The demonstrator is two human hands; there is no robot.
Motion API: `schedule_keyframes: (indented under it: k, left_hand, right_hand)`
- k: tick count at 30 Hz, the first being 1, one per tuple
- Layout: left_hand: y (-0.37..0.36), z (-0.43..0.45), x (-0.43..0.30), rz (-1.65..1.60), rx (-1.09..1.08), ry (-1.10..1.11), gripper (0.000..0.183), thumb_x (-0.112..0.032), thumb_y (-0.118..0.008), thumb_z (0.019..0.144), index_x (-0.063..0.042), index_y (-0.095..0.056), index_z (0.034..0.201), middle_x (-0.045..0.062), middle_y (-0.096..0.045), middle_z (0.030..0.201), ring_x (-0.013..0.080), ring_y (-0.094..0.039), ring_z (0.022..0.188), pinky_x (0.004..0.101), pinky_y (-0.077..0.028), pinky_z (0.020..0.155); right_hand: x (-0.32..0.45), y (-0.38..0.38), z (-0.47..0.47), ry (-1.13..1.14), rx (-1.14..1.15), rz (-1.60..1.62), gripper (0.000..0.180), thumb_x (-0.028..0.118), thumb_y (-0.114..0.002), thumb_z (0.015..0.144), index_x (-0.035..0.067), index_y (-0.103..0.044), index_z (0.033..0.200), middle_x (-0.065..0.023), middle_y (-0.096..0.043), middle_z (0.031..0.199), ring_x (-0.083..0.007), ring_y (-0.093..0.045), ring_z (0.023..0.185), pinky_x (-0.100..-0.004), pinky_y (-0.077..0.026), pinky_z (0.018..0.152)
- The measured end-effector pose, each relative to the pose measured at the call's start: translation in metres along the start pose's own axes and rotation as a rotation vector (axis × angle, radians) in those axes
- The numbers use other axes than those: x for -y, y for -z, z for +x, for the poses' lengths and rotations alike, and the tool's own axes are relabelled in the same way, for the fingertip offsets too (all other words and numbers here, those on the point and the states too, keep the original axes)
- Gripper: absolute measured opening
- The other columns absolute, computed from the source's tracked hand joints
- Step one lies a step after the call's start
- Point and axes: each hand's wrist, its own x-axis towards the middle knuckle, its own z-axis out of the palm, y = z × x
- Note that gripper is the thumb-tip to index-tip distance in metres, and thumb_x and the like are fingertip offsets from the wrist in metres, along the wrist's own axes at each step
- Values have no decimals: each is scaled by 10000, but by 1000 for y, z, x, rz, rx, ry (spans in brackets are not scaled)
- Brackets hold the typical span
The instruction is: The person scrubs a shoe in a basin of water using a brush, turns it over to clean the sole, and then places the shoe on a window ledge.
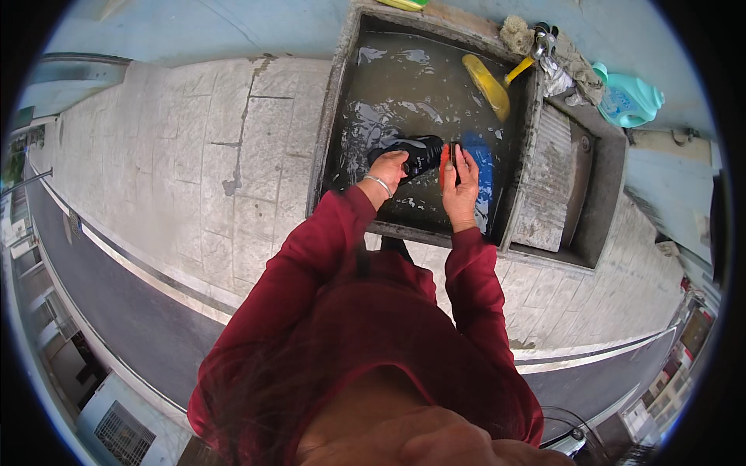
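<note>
My left hand (pixel 389 170), with a silver bracelet at the wrist, grips a wet black shoe (pixel 424 152) with grey and white markings. It is held just above the murky water of a concrete sink (pixel 333 110). To its right, my right hand (pixel 461 189) holds a dark-backed scrubbing brush (pixel 444 166) with orange-red bristles. The bristles face the shoe, and I cannot tell whether they touch it. A blue object (pixel 481 160) lies in the water beside and behind my right hand, its kind unclear. Farther back floats a long yellow object (pixel 488 87), perhaps a slipper or sole.
A metal tap (pixel 545 42) with a yellow spout (pixel 518 71) stands at the back right corner, near a fibrous scrubber (pixel 516 35) and grey rags (pixel 577 64). A teal jug (pixel 629 100) sits behind the ridged washboard (pixel 545 180). Stone paving (pixel 221 145) surrounds the sink.
</note>
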Motion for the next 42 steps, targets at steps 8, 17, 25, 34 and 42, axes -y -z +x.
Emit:
schedule_keyframes:
  k: [8, 17, 25, 34, 42]
  left_hand:
    - [-11, -4, 1, -5, -139, -13, 260, -273, -422, 934, -60, -568, 961, 35, -590, 883, 159, -558, 778, 295, -459, 695]
    - [-24, 0, -9, -79, -291, 91, 504, -547, -431, 867, -65, -575, 905, 59, -596, 856, 189, -552, 771, 323, -458, 705]
    - [-8, -5, 1, 61, -239, 65, 552, -620, -413, 835, -93, -527, 716, -13, -461, 604, 132, -396, 529, 272, -347, 506]
    - [16, -5, 38, 122, -291, 153, 512, -612, -452, 823, -117, -491, 700, 10, -470, 587, 132, -387, 485, 265, -308, 465]
    - [66, -39, 25, 66, -390, 195, 262, -309, -540, 845, -67, -554, 943, 64, -562, 885, 212, -545, 679, 355, -461, 575]
  right_hand:
    - [53, -48, 23, 149, 174, -493, 374, 238, -572, 783, 150, -586, 1146, -131, -470, 1206, -339, -524, 966, -402, -464, 789]
    - [53, -33, -13, 267, 274, -458, 421, 219, -609, 742, 114, -583, 1148, -151, -430, 1234, -345, -475, 982, -423, -427, 805]
    - [29, -62, 43, 176, 363, -574, 367, 279, -546, 796, 117, -589, 1123, -181, -486, 1178, -359, -486, 1007, -411, -446, 805]
    - [-20, -82, 20, 87, 467, -639, 383, 327, -504, 820, 92, -593, 1109, -180, -542, 1105, -357, -514, 1007, -422, -433, 834]
    - [-66, -87, 7, -242, 492, 10, 375, 294, -479, 838, 58, -589, 1108, -231, -603, 972, -387, -546, 962, -382, -425, 869]
